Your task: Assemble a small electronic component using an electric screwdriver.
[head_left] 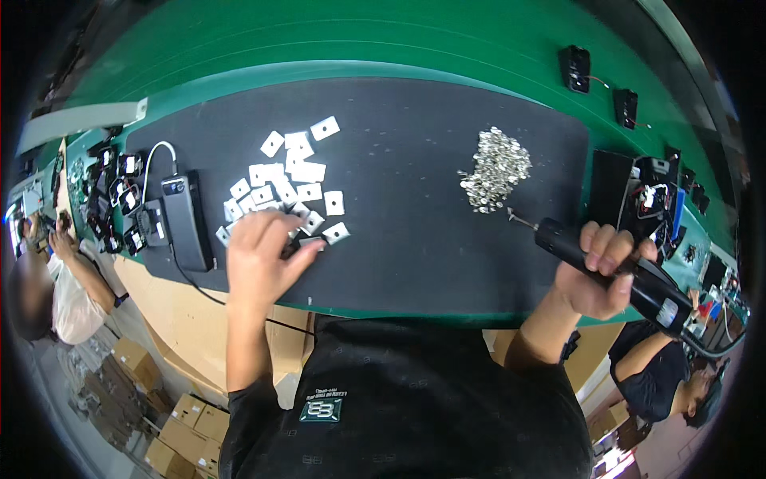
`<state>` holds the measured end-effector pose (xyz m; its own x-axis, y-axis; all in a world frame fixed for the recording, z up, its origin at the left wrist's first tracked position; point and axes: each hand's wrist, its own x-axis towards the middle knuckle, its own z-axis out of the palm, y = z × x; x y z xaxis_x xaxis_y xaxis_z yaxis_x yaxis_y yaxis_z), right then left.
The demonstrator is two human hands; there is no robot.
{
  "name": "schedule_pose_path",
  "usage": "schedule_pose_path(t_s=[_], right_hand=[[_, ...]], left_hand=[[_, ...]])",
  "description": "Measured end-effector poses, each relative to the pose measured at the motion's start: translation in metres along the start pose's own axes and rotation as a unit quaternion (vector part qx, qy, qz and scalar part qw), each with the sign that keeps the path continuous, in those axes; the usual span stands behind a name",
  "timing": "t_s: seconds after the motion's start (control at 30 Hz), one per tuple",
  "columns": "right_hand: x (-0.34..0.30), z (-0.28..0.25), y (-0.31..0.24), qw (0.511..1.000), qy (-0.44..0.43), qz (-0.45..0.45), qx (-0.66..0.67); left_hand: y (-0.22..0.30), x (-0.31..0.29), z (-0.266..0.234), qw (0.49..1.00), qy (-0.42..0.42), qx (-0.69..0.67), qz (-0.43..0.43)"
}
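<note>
My left hand (263, 251) is over the near edge of a scatter of small white square pieces (309, 172), each with a dark spot in the middle. Its fingers bend down among them and the thumb stands apart; what lies under the fingertips is partly hidden. In my right hand (598, 271) is a black electric screwdriver (570, 246), gripped round its body and pointing left and away from me. At the end of its bit sits a small silver screw-like part (511, 213). Just beyond the tip lies a heap of small silver metal parts (496, 169).
A dark mat (399, 176) covers the green table (375, 40). A black power bank (188, 219) with cables lies at its left. Black devices (120, 188) crowd the left end, and more black units (650, 191) stand at the right. Other people sit at both sides.
</note>
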<state>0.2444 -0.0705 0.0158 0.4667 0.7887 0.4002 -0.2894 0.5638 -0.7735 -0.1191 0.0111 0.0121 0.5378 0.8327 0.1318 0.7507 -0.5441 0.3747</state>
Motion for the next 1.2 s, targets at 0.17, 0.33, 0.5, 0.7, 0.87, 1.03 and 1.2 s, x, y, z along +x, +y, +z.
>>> schedule_pose_path(t_s=[0.17,0.33,0.5,0.7,0.87,1.03,1.2], right_hand=[[0.006,-0.001,-0.011,0.996,-0.015,0.016,0.083],[0.005,0.008,-0.007,0.992,-0.010,0.044,0.120],[0.003,0.020,0.001,0.987,0.001,0.054,0.153],[0.003,0.019,0.011,0.983,-0.017,0.055,0.173],[0.002,0.017,0.010,0.984,0.003,0.058,0.167],[0.002,0.026,0.012,0.980,0.028,0.087,0.175],[-0.013,0.024,0.008,0.970,-0.005,0.128,0.206]], left_hand=[[0.014,-0.010,0.016,1.000,0.004,-0.018,-0.022],[0.018,-0.010,0.021,0.999,0.010,-0.029,-0.016],[0.024,-0.004,0.026,0.999,0.027,-0.026,0.035],[0.028,0.001,0.028,0.999,-0.002,-0.040,0.011],[0.038,0.010,0.031,0.999,-0.019,-0.042,0.018],[0.056,0.043,0.027,0.989,-0.012,-0.146,0.004],[0.089,0.125,0.048,0.972,-0.007,-0.235,0.001]])
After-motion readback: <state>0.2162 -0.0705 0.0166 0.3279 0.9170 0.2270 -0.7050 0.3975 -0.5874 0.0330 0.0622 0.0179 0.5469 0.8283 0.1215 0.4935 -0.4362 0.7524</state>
